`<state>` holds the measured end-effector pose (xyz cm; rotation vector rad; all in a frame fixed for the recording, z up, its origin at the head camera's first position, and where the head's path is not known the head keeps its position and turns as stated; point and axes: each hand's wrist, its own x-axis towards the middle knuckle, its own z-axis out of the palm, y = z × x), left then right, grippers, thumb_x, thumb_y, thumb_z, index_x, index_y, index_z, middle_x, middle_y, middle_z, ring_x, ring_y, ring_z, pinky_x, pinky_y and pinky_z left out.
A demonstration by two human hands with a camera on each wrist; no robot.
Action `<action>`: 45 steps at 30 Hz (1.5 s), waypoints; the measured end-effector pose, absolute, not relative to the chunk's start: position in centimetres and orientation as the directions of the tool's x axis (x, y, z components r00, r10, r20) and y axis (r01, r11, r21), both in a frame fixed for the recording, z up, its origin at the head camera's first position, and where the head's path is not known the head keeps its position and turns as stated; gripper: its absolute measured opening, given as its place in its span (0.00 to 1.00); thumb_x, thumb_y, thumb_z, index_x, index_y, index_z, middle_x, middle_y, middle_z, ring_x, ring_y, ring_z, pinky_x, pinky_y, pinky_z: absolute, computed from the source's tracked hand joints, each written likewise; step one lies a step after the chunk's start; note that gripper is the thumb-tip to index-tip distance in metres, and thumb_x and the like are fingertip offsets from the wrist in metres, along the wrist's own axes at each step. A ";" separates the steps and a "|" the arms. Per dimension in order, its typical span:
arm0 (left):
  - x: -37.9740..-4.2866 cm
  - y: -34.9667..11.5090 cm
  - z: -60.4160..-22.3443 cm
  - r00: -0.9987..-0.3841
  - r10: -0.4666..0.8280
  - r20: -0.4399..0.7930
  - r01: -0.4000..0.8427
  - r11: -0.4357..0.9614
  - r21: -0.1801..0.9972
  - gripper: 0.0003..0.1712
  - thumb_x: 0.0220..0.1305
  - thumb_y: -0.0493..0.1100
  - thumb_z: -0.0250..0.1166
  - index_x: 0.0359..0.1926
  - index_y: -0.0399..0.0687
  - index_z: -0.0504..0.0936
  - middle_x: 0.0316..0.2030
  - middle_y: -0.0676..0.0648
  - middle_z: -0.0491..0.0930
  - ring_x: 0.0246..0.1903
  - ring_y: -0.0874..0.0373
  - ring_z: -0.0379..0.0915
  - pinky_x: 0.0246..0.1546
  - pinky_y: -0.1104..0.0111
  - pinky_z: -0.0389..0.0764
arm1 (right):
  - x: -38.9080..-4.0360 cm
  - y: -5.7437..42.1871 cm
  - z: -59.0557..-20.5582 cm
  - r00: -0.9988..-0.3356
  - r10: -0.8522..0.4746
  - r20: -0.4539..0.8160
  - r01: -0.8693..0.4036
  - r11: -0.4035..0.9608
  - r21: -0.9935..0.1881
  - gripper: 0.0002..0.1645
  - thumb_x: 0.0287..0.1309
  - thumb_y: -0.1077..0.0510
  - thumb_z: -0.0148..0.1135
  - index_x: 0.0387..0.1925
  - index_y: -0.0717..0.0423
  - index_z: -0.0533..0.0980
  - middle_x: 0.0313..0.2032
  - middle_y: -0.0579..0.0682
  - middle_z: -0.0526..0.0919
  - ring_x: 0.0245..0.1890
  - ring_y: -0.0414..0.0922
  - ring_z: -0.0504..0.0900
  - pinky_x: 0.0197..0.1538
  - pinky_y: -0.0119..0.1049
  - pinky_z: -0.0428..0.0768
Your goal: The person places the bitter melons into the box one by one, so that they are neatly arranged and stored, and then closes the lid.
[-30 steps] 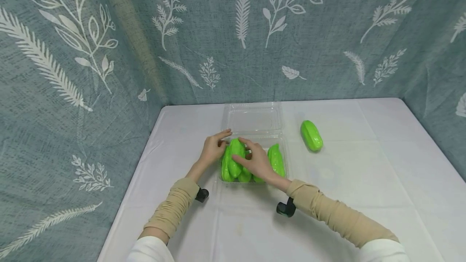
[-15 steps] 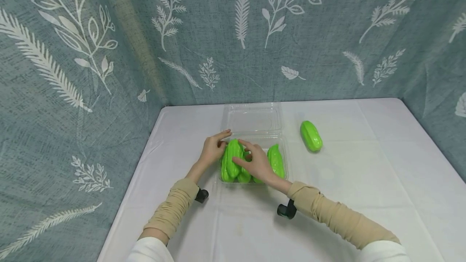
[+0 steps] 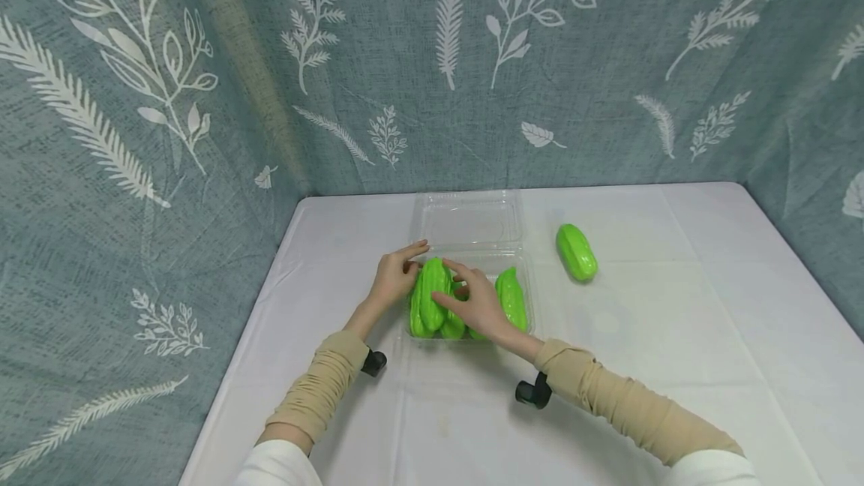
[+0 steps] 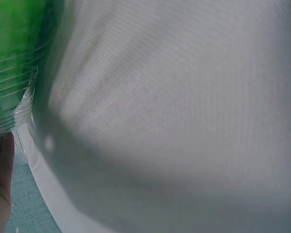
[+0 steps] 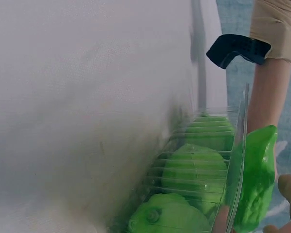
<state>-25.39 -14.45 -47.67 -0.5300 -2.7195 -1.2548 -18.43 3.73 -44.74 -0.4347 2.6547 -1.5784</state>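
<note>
In the head view a clear plastic clamshell box (image 3: 479, 337) holds several glossy green, ridged vegetables that look like plastic models. One long green vegetable (image 3: 433, 295) lies on top of the others at the left side. My right hand (image 3: 479, 298) reaches over the box, index fingertip and thumb beside or on that vegetable's right side; the right wrist view shows this vegetable (image 5: 256, 179) rising above the rim near my fingertips. At the box's left wall rests my left hand (image 3: 391, 277), index finger stretched along the edge. Straight fingers (image 4: 4, 162) touch the wall in the left wrist view.
Another green vegetable (image 3: 577, 252) lies on the white tablecloth (image 3: 661, 321), right of the box. The transparent lid (image 3: 468, 217) is folded back behind the box. A patterned blue-green curtain (image 3: 405, 43) stands behind the table. Black cameras (image 3: 533, 391) hang at both wrists.
The top vegetable has shifted slightly left and turned more upright along the left side of the box. Both hands have hardly moved.
</note>
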 end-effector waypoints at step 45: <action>-25.5 -14.5 -47.8 -0.929 0.269 0.256 0.370 0.609 0.702 0.22 0.60 0.24 0.52 0.55 0.34 0.78 0.60 0.41 0.75 0.33 0.54 0.82 0.26 0.77 0.71 | -20.3 15.7 -43.2 -0.973 -0.204 0.113 -0.187 0.398 -0.898 0.37 0.63 0.55 0.58 0.70 0.54 0.58 0.60 0.66 0.70 0.59 0.63 0.72 0.58 0.54 0.73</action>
